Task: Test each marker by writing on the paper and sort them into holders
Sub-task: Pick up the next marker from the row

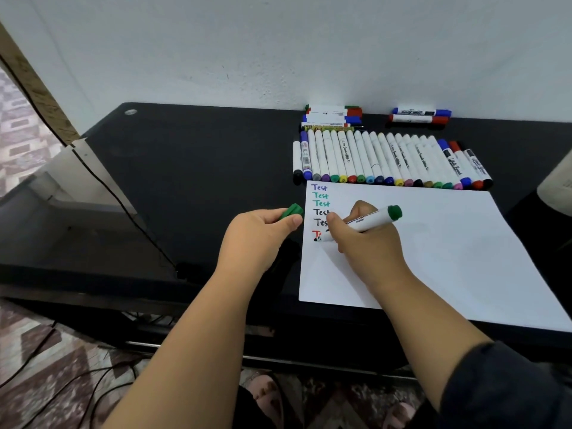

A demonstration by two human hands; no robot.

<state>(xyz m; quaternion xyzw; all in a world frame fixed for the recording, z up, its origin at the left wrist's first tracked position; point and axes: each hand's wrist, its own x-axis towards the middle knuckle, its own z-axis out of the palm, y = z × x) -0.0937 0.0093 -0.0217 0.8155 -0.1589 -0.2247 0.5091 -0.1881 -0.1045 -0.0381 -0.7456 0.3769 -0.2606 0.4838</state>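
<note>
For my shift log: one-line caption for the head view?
Right hand writes with green marker on paper; left hand holds its cap.

Black table (192,168) bears paper (448,243), markers (387,159) (rowed).

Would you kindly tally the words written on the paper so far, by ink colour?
Purple word: 1
Green words: 2
Black words: 2
Red word: 1, mostly hidden by the right hand
Total: 6
</note>
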